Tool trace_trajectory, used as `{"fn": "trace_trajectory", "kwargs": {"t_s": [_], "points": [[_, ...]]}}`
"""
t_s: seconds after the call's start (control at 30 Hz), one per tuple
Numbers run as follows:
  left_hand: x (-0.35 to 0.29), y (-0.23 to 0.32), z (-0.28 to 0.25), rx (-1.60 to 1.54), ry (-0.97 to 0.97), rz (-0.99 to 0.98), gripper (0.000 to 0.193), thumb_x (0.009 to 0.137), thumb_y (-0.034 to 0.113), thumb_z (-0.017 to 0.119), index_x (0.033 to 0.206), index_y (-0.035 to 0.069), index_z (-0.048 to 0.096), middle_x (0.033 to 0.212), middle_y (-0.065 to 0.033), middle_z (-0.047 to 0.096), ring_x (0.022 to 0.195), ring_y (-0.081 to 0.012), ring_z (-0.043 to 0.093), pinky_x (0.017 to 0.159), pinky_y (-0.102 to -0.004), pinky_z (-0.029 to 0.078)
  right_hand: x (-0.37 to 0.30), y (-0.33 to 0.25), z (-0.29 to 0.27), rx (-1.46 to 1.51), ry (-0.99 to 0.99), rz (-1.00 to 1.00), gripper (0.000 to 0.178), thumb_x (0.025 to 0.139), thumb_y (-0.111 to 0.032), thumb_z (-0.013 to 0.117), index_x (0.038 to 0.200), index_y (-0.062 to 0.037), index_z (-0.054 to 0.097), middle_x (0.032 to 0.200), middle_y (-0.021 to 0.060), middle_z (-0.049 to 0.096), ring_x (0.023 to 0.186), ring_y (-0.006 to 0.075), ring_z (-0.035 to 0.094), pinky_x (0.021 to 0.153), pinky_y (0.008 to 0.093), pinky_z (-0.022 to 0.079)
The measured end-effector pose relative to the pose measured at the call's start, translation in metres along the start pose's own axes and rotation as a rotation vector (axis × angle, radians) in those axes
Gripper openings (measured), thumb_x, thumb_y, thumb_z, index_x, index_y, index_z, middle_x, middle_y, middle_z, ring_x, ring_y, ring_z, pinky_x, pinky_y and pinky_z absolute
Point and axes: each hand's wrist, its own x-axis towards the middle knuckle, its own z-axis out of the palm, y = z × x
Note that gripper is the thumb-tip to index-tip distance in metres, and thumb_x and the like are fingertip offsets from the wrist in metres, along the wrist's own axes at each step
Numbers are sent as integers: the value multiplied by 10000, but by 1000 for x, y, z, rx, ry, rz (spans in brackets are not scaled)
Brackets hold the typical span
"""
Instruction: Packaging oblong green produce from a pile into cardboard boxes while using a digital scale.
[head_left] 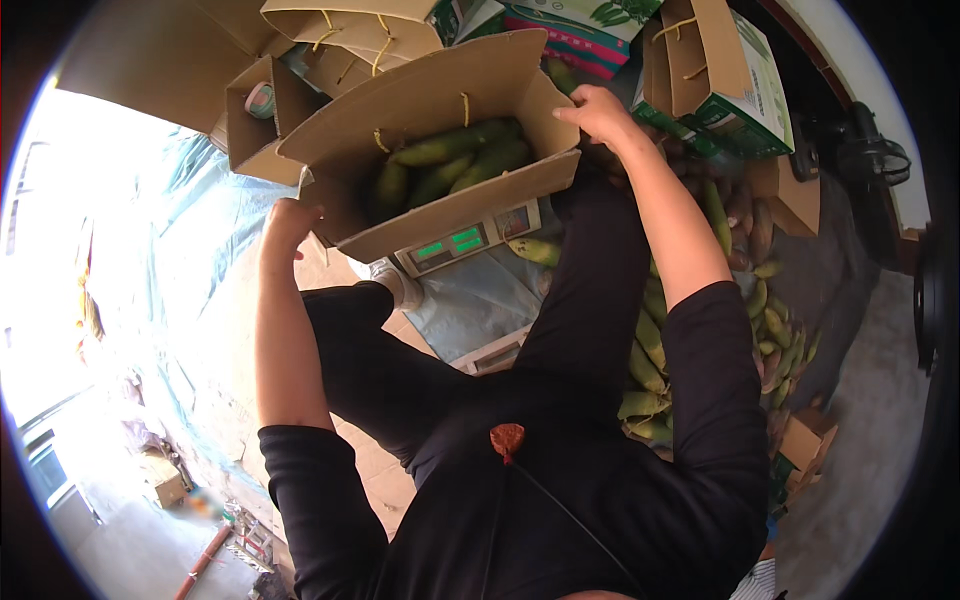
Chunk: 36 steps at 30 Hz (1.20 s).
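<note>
R hand [602, 116] clamped on R end of carton [460, 212] w/ green veg [455, 148] inside, L hand [288, 224] at other end, grip unclear, scale [437, 254] under.

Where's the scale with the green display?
Above centre in the head view, the scale shows beneath the open cardboard box, left of the person's right leg.

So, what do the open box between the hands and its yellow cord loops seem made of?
The box looks like matt cardboard, probably corrugated: plain brown panels, thick-looking edges. The cord loops seem dull, flexible rope, thin and bent; cotton or synthetic, I cannot tell.
</note>
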Motion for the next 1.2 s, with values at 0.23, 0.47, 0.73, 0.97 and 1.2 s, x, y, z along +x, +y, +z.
{"fn": "trace_trajectory", "kwargs": {"t_s": [0.23, 0.47, 0.73, 0.97, 1.2], "points": [[19, -10, 7, -125, -65, -8, 423, 762, 212, 651, 1042, -101, 593, 1014, -215, 629, 858, -346, 640, 608, -493, 547, 36, 30, 26, -52, 93, -28, 429, 730, -278, 685, 1021, 35, 641, 1005, 234, 641, 935, 344, 632, 796, 396, 482], [23, -29, 6, -385, -214, -144, 345, 810, 285, 652, 1079, 69, 640, 1180, -142, 582, 1070, -314, 539, 666, -552, 508, 30, 7, 45, 444, -126, 172, 463, 797, -190, 678, 1128, 114, 565, 1131, 213, 608, 1027, 279, 598, 840, 389, 462], [23, -32, -4, -1007, -153, -102, 215, 859, 198, 620, 968, 13, 623, 856, -87, 652, 708, -217, 637, 623, -354, 528, 10, -23, 27, 618, -271, 130, 530, 788, -280, 700, 1145, 91, 575, 1220, 228, 563, 1124, 307, 548, 909, 400, 426], [32, -153, -102, -1155, -57, 62, 182, 864, 243, 643, 823, 73, 592, 740, -37, 589, 694, -185, 617, 632, -334, 535, -36, -150, 37, 584, -378, -116, 297, 816, -350, 683, 842, -56, 647, 859, 34, 630, 785, 124, 576, 719, 287, 441], [-69, -251, -129, -1237, 212, 45, 277, 828, 292, 699, 946, 63, 598, 894, -34, 596, 830, -159, 601, 752, -315, 510, -97, -253, 69, 621, -515, -267, 319, 822, -372, 678, 938, -76, 654, 1053, 24, 608, 978, 114, 516, 812, 315, 414]]}}
